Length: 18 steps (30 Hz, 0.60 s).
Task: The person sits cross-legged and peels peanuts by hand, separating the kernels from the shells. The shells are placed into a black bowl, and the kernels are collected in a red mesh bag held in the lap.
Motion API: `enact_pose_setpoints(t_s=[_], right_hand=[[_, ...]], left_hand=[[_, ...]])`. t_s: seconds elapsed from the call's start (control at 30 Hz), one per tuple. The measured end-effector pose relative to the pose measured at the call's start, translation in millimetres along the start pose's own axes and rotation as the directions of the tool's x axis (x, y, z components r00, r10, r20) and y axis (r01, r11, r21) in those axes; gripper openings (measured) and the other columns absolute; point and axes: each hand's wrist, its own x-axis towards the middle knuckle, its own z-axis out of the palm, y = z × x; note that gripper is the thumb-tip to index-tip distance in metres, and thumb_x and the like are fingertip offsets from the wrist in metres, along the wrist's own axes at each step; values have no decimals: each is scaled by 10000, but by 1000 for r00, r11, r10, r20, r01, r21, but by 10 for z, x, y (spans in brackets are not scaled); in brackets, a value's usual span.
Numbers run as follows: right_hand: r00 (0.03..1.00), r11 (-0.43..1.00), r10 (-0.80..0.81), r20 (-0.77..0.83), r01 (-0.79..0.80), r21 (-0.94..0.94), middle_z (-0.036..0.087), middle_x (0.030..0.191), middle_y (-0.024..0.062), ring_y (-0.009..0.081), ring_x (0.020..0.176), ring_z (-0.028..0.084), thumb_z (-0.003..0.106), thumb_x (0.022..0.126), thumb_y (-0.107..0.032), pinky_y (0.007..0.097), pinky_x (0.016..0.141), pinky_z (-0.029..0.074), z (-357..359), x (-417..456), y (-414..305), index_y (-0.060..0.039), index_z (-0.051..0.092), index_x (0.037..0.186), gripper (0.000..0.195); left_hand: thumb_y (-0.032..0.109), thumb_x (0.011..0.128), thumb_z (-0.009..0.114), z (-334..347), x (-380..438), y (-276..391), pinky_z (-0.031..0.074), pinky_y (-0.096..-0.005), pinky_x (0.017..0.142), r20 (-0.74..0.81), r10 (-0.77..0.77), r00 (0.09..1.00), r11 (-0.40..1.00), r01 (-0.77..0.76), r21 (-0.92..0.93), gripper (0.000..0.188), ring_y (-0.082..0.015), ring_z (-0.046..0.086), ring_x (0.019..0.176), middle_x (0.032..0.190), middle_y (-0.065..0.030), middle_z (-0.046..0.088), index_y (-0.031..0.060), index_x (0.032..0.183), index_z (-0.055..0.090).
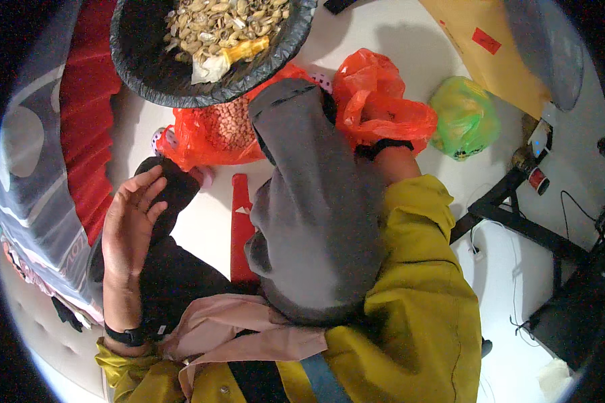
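My left hand (pixel 131 211) is raised over my left leg in black trousers (pixel 174 272), palm turned inward, fingers slightly bent and apart, nothing in it. My right forearm reaches past my grey-clad knee (pixel 317 211) to a red plastic bag (pixel 370 85). Only the right wrist (pixel 397 163) shows; the bag hides the fingers, so I cannot tell what they hold. Between my legs lies another red plastic bag (pixel 186 138), open, with many pinkish shelled peanuts (pixel 232 123). Beyond it stands a bin lined with black plastic (pixel 146 65), holding empty shells (pixel 222 25), a white tissue and a yellow-orange scrap.
A tied green plastic bag (pixel 464 118) sits right of the red one, near a cardboard box (pixel 464 40). At right are a black metal frame (pixel 529 226) and cables. A bed with red and grey cloth (pixel 88 126) borders the left. A red strip (pixel 241 226) shows between my legs.
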Motion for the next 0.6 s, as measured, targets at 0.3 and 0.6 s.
enact_pose_setpoints(t_s=[0.3, 0.6], right_hand=[[999, 1000, -15, -31, 15, 18, 548, 827, 23, 136, 706, 505, 486, 833, -184, 272, 632, 428, 48, -83, -13, -70, 516, 1001, 205], [998, 998, -22, -54, 25, 63, 544, 817, 17, 127, 681, 500, 484, 837, -183, 266, 605, 423, 4, -273, 15, -83, 510, 997, 190]], left_hand=[[333, 881, 384, 192, 20, -106, 396, -282, 810, 31, -94, 995, 995, 93, 29, 410, -156, 492, 923, 1038, -100, 518, -18, 1084, 447], [302, 878, 405, 138, -112, -158, 407, -275, 789, 61, -31, 998, 999, 29, 37, 365, -149, 513, 884, 976, -79, 541, -8, 1056, 476]])
